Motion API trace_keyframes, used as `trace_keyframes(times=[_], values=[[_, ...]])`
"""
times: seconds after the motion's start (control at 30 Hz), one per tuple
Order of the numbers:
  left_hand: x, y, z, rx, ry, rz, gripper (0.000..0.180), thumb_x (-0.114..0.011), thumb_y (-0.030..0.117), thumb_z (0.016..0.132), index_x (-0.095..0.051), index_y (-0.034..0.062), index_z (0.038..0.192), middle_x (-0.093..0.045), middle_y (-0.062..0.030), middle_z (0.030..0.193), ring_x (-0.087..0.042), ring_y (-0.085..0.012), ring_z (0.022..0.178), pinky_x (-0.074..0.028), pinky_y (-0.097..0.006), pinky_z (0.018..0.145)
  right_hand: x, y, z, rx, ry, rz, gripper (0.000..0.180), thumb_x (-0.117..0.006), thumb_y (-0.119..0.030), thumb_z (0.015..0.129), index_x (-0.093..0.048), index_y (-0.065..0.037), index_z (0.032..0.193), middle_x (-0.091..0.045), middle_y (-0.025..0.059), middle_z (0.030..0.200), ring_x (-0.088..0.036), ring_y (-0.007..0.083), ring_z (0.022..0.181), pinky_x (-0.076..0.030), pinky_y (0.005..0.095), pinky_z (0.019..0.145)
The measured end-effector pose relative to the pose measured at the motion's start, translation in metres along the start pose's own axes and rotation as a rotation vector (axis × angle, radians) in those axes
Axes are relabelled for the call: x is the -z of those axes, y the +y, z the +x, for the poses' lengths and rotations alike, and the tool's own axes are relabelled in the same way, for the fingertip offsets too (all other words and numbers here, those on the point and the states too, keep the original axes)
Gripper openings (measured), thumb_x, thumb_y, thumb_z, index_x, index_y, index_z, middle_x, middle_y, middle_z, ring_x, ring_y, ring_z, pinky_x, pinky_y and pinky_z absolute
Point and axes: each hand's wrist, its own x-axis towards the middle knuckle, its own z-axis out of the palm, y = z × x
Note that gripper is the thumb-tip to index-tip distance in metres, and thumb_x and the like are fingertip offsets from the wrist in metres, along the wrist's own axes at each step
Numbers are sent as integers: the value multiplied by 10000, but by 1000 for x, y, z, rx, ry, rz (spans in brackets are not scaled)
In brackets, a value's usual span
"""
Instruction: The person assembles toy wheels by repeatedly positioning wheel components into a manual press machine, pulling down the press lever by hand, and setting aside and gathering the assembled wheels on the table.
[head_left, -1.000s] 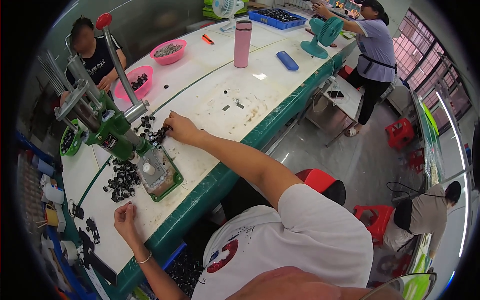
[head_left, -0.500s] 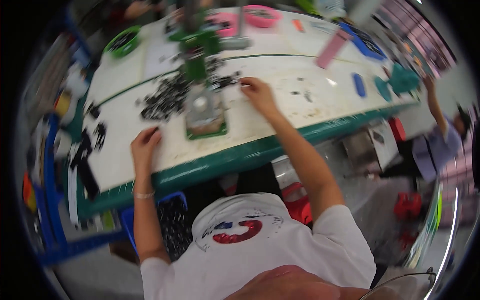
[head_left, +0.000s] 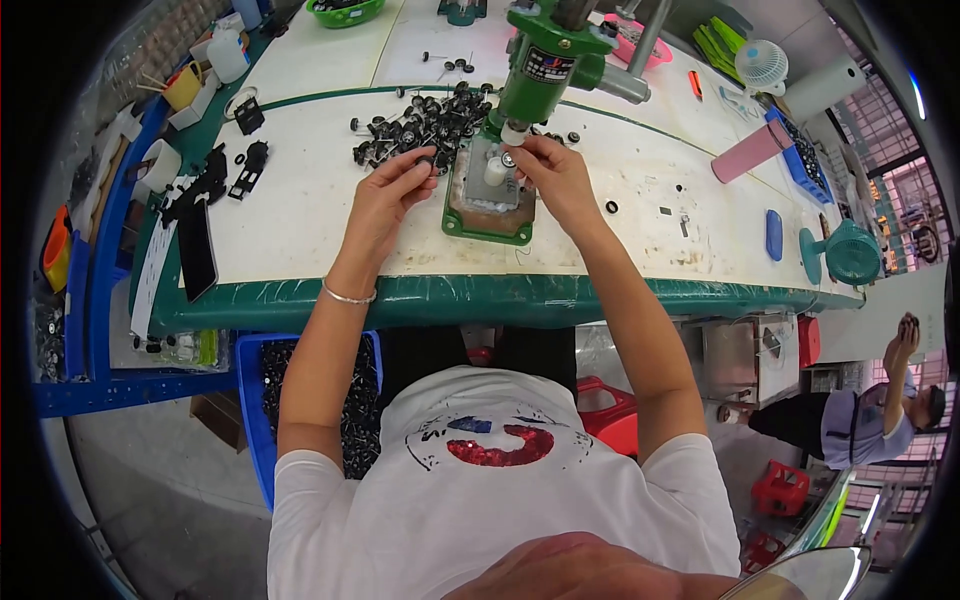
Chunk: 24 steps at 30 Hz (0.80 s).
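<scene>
A green hand press (head_left: 530,85) stands on the white tabletop, with a white post (head_left: 495,172) rising from its base plate. My right hand (head_left: 560,180) pinches a small black wheel with a light centre (head_left: 508,160), close beside the post and under the ram. To the left of the base, my left hand (head_left: 392,192) holds another small black wheel (head_left: 425,163) between thumb and fingers. Behind it lies a heap of black wheels on axles (head_left: 435,120), partly hidden by the press. One loose black ring (head_left: 611,207) lies right of my right hand.
Left on the table are black plastic frames (head_left: 250,168) and a phone (head_left: 198,250). A pink bottle (head_left: 750,152), blue tray (head_left: 812,172) and green fan (head_left: 850,255) stand right. Below the edge sits a blue bin (head_left: 250,425) of black parts. A person (head_left: 860,420) is farther right.
My left hand has risen from near the table's front edge toward the press, bringing a wheel. My right hand has come from the heap's right side to the post. The view has shifted.
</scene>
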Motion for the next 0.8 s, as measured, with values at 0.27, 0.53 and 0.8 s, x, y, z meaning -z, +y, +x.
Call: trace_keyframes(times=[0.27, 0.53, 0.8], values=[[-1, -2, -3, -12, -7, -118, 305, -599, 18, 874, -589, -46, 1172, -637, -124, 1070, -639, -168, 952, -536, -255, 850, -21, 8, 2, 35, -4, -61, 238, -638, -217, 872, -681, -10, 982, -553, 58, 922, -563, 141, 738, -462, 271, 666], [3, 3, -10, 47, -4, -82, 324, -592, 42, 884, -564, -37, 1197, -660, -126, 988, -658, -156, 886, -550, -233, 801, -18, 7, -4, 112, 38, -167, 244, -621, -221, 875, -661, -9, 989, -550, 77, 925, -553, 159, 716, -461, 292, 640], [7, -8, -11, -66, -1, 671, 246, -674, 118, 814, -682, 15, 1038, -681, -92, 911, -638, -157, 762, -509, -259, 697, -31, -6, -14, 304, 133, -276, 214, -596, -211, 886, -663, -50, 1011, -547, 98, 967, -573, 192, 733, -466, 315, 680]])
